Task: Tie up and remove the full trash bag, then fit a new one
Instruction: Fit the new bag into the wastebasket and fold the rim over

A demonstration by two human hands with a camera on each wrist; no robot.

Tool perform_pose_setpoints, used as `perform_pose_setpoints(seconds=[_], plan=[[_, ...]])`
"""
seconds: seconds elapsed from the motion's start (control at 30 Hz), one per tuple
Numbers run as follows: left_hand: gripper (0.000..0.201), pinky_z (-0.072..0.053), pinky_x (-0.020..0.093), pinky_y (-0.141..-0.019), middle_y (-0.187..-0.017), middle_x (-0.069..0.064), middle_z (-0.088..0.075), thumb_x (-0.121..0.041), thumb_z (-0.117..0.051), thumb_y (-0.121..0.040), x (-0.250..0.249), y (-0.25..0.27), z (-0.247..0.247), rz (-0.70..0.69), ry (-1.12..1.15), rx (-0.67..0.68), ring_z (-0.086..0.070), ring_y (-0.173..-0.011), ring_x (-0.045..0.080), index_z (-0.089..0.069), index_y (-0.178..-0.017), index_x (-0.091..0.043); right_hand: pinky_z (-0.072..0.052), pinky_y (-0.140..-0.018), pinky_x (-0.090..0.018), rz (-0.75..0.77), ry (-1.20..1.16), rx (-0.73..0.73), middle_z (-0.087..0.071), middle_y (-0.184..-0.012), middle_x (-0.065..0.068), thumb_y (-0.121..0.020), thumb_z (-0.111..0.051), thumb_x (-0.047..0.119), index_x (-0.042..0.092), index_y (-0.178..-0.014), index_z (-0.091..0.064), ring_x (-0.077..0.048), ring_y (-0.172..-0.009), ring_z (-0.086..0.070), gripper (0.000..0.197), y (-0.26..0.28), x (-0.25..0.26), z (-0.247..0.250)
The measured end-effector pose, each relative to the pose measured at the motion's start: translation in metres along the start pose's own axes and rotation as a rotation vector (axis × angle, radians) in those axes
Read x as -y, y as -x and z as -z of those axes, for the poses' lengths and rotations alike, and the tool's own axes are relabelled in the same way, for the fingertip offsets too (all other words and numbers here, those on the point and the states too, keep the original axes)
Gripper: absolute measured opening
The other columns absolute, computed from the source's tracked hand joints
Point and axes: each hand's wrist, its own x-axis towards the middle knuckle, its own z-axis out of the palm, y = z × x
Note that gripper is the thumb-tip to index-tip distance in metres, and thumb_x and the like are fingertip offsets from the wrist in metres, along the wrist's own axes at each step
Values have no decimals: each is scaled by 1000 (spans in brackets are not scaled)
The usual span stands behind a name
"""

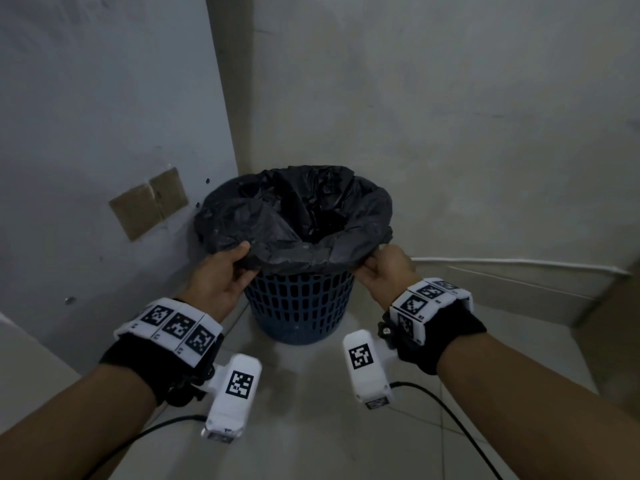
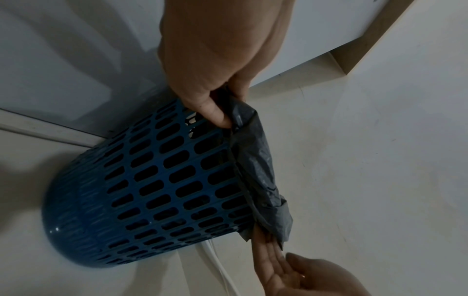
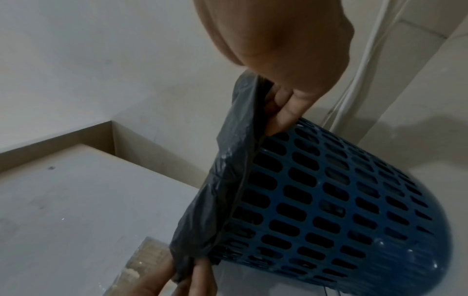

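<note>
A blue perforated plastic wastebasket (image 1: 299, 303) is standing on the pale tiled floor (image 1: 311, 410) in the corner where two grey walls meet, lined with a black crinkled plastic trash bag (image 1: 294, 216) whose top is folded down over the rim. The left hand (image 1: 221, 275) is pinching the folded hem at the near-left of the rim, and the right hand (image 1: 384, 268) is pinching it at the near-right; both grips are clamped on the film, thumb against fingers.

Whether this liner is the full one coming off or a fresh one being seated is not clear, since the head view shows only dark folds inside. Either way, the step is likely going best if both hands are working the hem evenly around the rim, taking a broad fold of film rather than a thin edge so it is not tearing on the rim, and keeping the basket from tipping away from the corner.

The wrist views are showing what the head view is hiding: the left wrist camera is catching the left fingers (image 2: 215, 114) curling under the hem, with the bag's overhang (image 2: 255, 170) reaching only a short way down the basket wall (image 2: 157, 180). The right wrist camera is showing the right fingers (image 3: 283, 112) tucked beneath the film (image 3: 222, 180) at the rim. Only the head view is looking into the bag's mouth.
</note>
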Motion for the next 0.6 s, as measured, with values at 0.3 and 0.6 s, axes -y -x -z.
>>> perform_pose_setpoints(seconds=[0.3, 0.6], plan=[[31, -49, 31, -91, -119, 8, -62, -10, -53, -96, -1, 0, -4, -19, -37, -29, -61, -89, 14, -55, -127, -6, -51, -87, -39, -93, 75, 52, -60, -126, -17, -97, -48, 2, -1, -132, -49, -33, -118, -57, 35, 13, 7, -16], [26, -55, 16, -60, -98, -7, -72, -34, -49, -97, -12, 34, -7, -29, -10, 10, -70, -84, 11, -63, -107, -16, -50, -81, -39, -98, 39, 140, -61, -120, -16, -95, -48, -3, 1, -127, -52, -33, -115, -58, 32, 20, 0, -16]])
